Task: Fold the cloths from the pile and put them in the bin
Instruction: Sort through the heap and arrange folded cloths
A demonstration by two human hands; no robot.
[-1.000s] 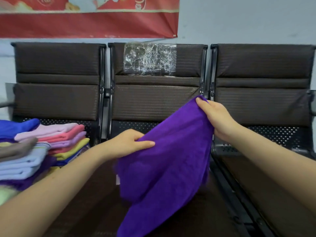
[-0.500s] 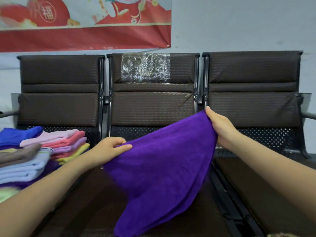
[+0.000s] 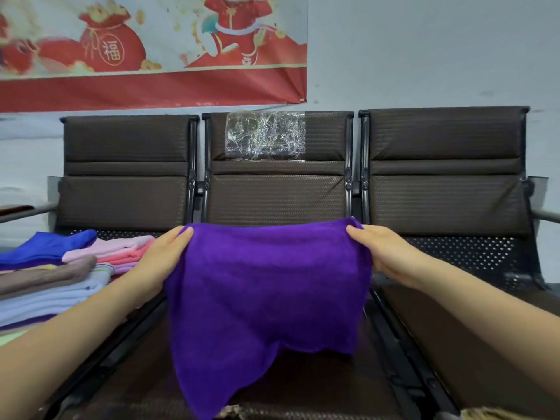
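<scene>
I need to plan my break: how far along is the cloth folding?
Done: cannot tell; no bin shows. In hand: left hand and right hand hold the purple cloth spread, unfolded. Left: folding it, plus whatever in the stack on the left seat remains.

There is a single view, taken from a wide-angle camera worn on the person's head. It looks forward and slightly down, straight at the middle seat of a row of three dark brown padded chairs (image 3: 277,195) set against a pale wall. The camera sits close: both bare forearms enter from the bottom corners and reach into the centre of the picture. The wide lens bends the chair frames outward near the edges. The upper left takes in a red printed banner (image 3: 151,53) on the wall.
</scene>
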